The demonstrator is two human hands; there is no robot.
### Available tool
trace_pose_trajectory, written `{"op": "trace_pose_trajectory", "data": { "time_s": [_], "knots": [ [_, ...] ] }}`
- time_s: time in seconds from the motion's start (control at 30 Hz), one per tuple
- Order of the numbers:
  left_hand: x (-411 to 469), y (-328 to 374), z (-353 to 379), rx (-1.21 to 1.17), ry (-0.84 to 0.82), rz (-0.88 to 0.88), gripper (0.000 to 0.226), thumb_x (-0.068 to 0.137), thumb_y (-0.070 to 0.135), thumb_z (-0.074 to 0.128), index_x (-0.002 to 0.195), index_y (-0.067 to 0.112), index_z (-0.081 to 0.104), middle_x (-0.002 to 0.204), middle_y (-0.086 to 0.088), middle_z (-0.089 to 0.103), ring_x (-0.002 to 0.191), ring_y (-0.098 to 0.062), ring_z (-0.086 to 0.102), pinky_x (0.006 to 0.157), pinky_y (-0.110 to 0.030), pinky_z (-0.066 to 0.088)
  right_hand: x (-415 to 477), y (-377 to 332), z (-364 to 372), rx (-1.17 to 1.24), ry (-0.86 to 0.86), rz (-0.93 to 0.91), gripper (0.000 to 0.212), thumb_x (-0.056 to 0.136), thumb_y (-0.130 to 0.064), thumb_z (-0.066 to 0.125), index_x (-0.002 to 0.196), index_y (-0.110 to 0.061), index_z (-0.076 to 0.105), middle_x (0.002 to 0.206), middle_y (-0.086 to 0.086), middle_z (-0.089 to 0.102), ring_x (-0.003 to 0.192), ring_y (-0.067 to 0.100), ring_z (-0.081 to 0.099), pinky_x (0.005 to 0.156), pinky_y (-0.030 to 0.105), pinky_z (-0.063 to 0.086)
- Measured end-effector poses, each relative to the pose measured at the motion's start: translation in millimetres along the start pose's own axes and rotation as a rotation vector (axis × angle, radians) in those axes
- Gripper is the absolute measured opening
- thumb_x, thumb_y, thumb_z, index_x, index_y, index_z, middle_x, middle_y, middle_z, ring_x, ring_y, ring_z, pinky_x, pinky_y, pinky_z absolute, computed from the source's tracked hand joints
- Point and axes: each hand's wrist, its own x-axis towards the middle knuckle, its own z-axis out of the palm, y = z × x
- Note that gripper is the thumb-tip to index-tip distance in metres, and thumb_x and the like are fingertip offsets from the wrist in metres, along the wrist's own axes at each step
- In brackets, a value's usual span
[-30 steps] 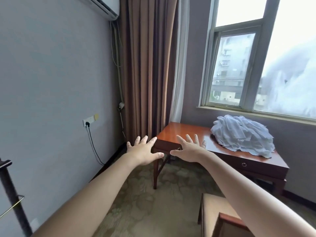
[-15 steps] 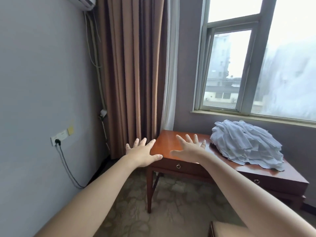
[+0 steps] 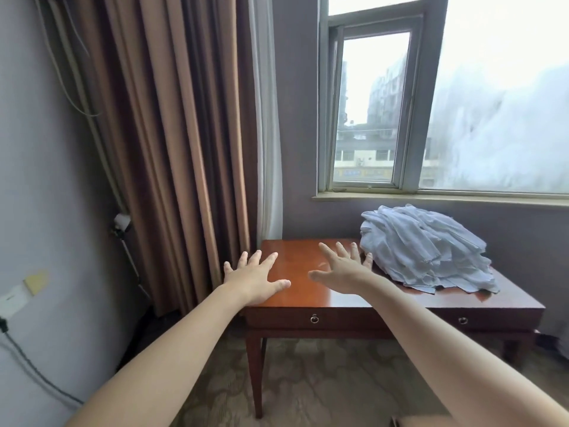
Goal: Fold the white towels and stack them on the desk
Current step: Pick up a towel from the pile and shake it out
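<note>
A crumpled heap of white towels (image 3: 425, 251) lies on the right half of a reddish wooden desk (image 3: 308, 263) under the window. Both my arms stretch forward over the desk's left part. My left hand (image 3: 255, 277) hovers at the desk's left front corner, fingers spread and straight, holding nothing. My right hand (image 3: 343, 271) is just left of the towel heap, fingers also spread, its fingertips close to the heap's edge but apart from it.
Brown curtains (image 3: 172, 134) hang left of the desk, against a grey wall with a socket and cable (image 3: 12, 306). Two drawers with ring pulls (image 3: 314, 318) face me. A window sill (image 3: 431, 198) runs behind the desk. Patterned carpet (image 3: 323, 380) lies below.
The view has closed in on the desk and swung right. Both outstretched hands now appear over the desk top, the right one nearer the towel heap. They stay spread and hold nothing.
</note>
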Motion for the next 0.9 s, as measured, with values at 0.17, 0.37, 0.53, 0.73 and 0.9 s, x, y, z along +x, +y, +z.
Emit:
{"op": "trace_pose_trajectory", "data": {
  "time_s": [0.17,0.37,0.53,0.73,0.9],
  "knots": [
    [63.9,-5.2,12.2,0.015,-0.015,0.027,0.082,0.089,0.074,0.037,0.155,0.041,0.002,0.165,0.001,-0.004,0.151,-0.027,-0.01,0.117,-0.061,-0.002,60.3,8.2,7.8,0.008,-0.005,0.01,0.083,0.088,-0.066,0.046,0.155,-0.043,0.002,0.165,0.003,-0.008,0.147,0.03,-0.023,0.113,0.059,-0.017],
    [161.5,9.2,19.0,-0.012,-0.019,0.031,0.082,0.089,0.074,0.038,0.155,0.042,0.001,0.165,0.001,-0.004,0.151,-0.025,-0.011,0.117,-0.06,-0.004,149.1,35.7,3.3,0.0,-0.002,0.012,0.083,0.089,-0.066,0.045,0.155,-0.042,0.002,0.165,0.001,-0.008,0.148,0.031,-0.022,0.116,0.059,-0.013],
    [248.6,32.1,17.8,-0.022,-0.002,0.038,0.081,0.089,0.075,0.037,0.155,0.042,0.002,0.165,0.001,-0.004,0.151,-0.026,-0.011,0.117,-0.061,-0.003,225.9,69.3,-11.9,-0.004,-0.012,0.019,0.083,0.089,-0.065,0.046,0.155,-0.041,0.002,0.165,0.001,-0.008,0.148,0.03,-0.022,0.116,0.058,-0.011],
    [332.1,61.5,34.4,-0.035,-0.031,0.054,0.081,0.088,0.075,0.037,0.154,0.043,0.002,0.165,0.001,-0.003,0.151,-0.026,-0.01,0.117,-0.061,-0.001,298.8,117.9,-16.4,-0.026,-0.023,0.049,0.082,0.089,-0.064,0.044,0.155,-0.041,0.002,0.165,0.002,-0.007,0.148,0.032,-0.021,0.116,0.058,-0.013],
    [392.3,85.6,40.1,-0.042,-0.057,0.089,0.081,0.089,0.075,0.037,0.155,0.042,0.002,0.165,0.001,-0.003,0.152,-0.026,-0.009,0.117,-0.061,-0.001,346.5,153.5,-20.2,-0.023,-0.038,0.089,0.082,0.089,-0.063,0.045,0.156,-0.04,0.003,0.165,0.004,-0.006,0.148,0.032,-0.02,0.115,0.058,-0.013]
  ]
}}
